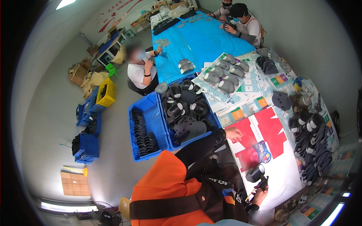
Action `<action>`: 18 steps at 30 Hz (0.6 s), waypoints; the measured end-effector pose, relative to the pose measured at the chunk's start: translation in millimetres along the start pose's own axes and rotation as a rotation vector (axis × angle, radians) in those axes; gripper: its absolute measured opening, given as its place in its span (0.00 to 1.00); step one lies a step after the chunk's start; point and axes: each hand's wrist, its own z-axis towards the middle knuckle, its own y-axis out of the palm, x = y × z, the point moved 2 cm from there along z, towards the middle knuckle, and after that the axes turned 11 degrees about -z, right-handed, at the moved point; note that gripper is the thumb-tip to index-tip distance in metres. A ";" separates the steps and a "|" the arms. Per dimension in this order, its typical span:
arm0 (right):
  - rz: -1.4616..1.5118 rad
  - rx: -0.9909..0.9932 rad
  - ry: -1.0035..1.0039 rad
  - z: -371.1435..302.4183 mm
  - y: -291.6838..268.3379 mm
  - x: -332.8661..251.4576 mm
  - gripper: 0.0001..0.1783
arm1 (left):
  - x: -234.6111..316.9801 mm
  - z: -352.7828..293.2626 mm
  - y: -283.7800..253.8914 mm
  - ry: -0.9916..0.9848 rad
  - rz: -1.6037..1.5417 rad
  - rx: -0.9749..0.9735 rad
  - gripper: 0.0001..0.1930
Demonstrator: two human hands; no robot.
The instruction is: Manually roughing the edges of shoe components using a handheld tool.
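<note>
The right hand's (259, 196) fingers grip a small black object (263, 183) beside a grey-and-black rounded pad (256, 173) near the red-and-white counter's (283, 180) near edge; the left's (233, 134) seem empty. Handling appears underway; next calls for steadiness.

Room evenly bright overall. Lamp (65, 3) clipped to white, upper left of frame; more blown-out glare in strips at lower left (69, 207) and lower right (333, 214). Soft sheen on blue cover (207, 37), top centre. Shadows weak; dark goods in crate (168, 130) merge. Black piece (263, 183) in right hand (259, 196) loses detail. Seated person's head (134, 51) smeared by blur, upper left of centre. Fisheye: straight edges bow toward rim; corners black.
</note>
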 end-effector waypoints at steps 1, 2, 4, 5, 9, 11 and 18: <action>0.024 0.017 -0.009 -1.7 2.1 -2.0 0.18 | 6.5 -13.3 -5.0 0.002 -0.002 0.016 0.23; 0.024 0.027 -0.018 -2.0 4.1 -1.7 0.18 | 13.0 -26.9 -9.7 0.004 -0.005 0.032 0.23; 0.018 0.049 -0.008 -3.7 9.2 -2.3 0.19 | 15.1 -51.2 -24.0 0.030 -0.037 0.048 0.23; 0.025 0.062 -0.025 -5.5 12.4 -4.6 0.18 | 16.3 -62.3 -30.0 0.038 -0.061 0.067 0.22; 0.044 0.141 -0.035 -19.4 22.6 -17.8 0.18 | 13.4 -90.0 -50.3 0.075 -0.147 0.085 0.21; 0.021 0.156 -0.035 -24.9 24.2 -26.4 0.17 | 15.1 -104.6 -57.5 0.098 -0.182 0.106 0.21; -0.018 0.366 -0.030 -37.6 17.8 -37.6 0.13 | -3.4 -128.3 -80.6 0.079 -0.267 0.102 0.20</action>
